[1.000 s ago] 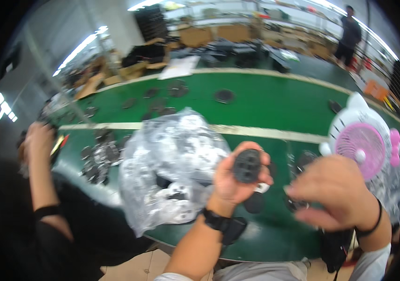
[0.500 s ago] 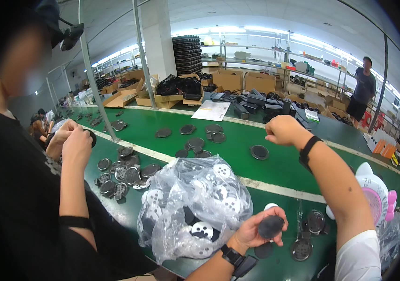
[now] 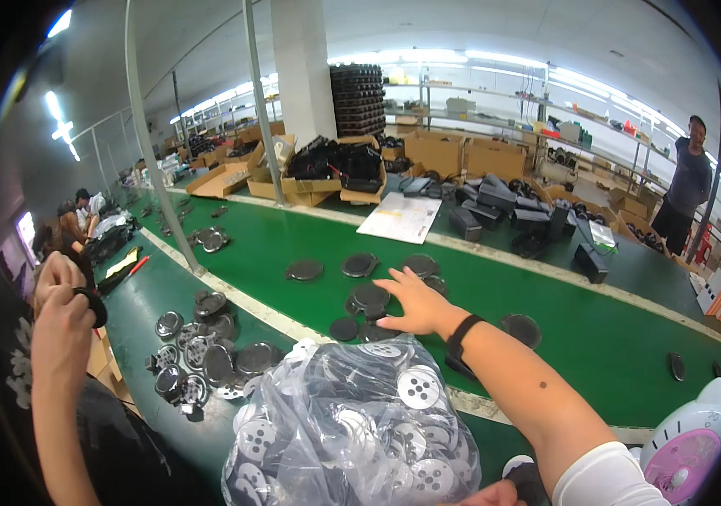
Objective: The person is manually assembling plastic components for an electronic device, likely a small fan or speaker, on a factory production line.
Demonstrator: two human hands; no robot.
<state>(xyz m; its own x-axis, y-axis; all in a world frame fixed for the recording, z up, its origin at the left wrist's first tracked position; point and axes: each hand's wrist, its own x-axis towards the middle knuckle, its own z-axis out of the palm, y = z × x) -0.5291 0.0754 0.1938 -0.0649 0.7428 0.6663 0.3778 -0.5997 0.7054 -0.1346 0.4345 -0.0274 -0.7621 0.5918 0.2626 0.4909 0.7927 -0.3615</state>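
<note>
At the lower edge my left hand [image 3: 494, 496], mostly cut off, pinches a black round pad [image 3: 531, 484]. A white disc [image 3: 516, 463] shows just behind that pad. My right hand [image 3: 419, 302] is stretched over the green belt, thumb and fingers apart, at a cluster of round black parts [image 3: 369, 297]; whether the fingertips touch them I cannot tell. Below the right forearm, a clear plastic bag [image 3: 318, 422] bulges with white discs that have dark holes [image 3: 419, 386].
A co-worker's hands [image 3: 64, 308] hold a black round part at left. Round metal-and-black parts [image 3: 217, 364] lie heaped beside the bag. Near my right arm stands a white-and-pink fan [image 3: 688, 451]. Beyond the belt [image 3: 478, 291] are a metal post [image 3: 158, 152], a paper sheet [image 3: 401, 216] and black boxes [image 3: 495, 196].
My right hand has moved left along the belt to the black cluster, fingers now spread. The view has shifted, and my left hand with the pad sits lower, partly out of view.
</note>
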